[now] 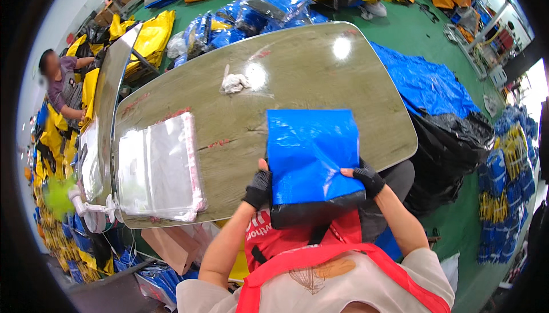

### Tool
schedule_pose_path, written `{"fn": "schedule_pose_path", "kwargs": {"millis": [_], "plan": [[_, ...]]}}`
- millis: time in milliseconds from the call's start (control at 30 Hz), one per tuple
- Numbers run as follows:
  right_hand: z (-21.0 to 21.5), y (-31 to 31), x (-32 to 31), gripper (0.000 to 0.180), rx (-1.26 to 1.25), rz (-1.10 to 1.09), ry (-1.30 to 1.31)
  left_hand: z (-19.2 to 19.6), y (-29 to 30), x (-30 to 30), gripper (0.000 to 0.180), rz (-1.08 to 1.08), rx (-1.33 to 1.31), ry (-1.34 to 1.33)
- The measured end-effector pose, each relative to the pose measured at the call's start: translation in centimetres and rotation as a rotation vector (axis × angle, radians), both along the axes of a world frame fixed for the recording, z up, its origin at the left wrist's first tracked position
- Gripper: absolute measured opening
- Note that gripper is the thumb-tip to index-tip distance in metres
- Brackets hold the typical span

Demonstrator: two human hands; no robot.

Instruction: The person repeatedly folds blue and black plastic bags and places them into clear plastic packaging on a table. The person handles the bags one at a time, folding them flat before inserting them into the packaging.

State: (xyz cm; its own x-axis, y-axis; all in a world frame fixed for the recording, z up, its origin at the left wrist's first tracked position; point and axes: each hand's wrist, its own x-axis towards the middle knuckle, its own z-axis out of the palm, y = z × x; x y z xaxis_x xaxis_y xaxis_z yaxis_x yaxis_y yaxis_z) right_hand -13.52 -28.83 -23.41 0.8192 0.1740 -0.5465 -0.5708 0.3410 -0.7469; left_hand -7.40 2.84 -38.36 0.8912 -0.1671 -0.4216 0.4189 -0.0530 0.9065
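A folded blue plastic sheet (311,153) with a black lower band lies over the table's near edge, partly above my lap. My left hand (259,187), in a dark fingerless glove, grips its left side, the thumb up along the edge. On the opposite side my right hand (366,177), gloved the same way, pinches the sheet with its thumb on top and the other fingers underneath, out of sight. To the left, a stack of clear plastic bags (157,170) rests flat on the table (229,118).
A crumpled white cloth (233,83) lies mid-table. Beyond are blue bundles in clear plastic (257,12). Blue and black sheeting (434,90) spreads at the right, near stacked blue and yellow bundles (503,187). A small fan (91,207) is clipped at the left; a co-worker (66,78) handles yellow sheeting.
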Motion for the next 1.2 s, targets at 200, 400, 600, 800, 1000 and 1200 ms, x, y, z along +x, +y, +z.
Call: {"fn": "schedule_pose_path", "kwargs": {"millis": [200, 400, 600, 800, 1000, 1200], "plan": [[0.2, -2.4, -0.1, 0.073, -0.100, -0.005, 0.050, 9.4, 5.6, 19.5, 0.027, 0.321, 1.086, -0.903], [-0.7, -2.8, -0.6, 0.071, -0.153, -0.057, 0.054, 7.8, 8.9, 22.9, 0.021, 0.195, 0.704, -0.767], [-0.2, -3.2, -1.2, 0.070, -0.072, -0.086, 0.084, 10.4, 25.7, 5.7, 0.047, -0.107, 1.500, -0.644], [-1.9, -4.0, -0.9, 0.073, -0.119, -0.032, 0.060, 7.5, 28.3, 3.9, 0.037, 0.106, 1.108, -0.706], [-0.2, -4.0, -0.7, 0.078, 0.054, -0.058, 0.000, 8.2, 13.8, 3.9, 0.033, -0.234, 0.645, -0.869], [6.1, -3.3, 1.8, 0.078, -0.190, 0.156, -0.033, 9.2, 5.5, 1.9, 0.036, -0.244, 0.811, -0.959]]}}
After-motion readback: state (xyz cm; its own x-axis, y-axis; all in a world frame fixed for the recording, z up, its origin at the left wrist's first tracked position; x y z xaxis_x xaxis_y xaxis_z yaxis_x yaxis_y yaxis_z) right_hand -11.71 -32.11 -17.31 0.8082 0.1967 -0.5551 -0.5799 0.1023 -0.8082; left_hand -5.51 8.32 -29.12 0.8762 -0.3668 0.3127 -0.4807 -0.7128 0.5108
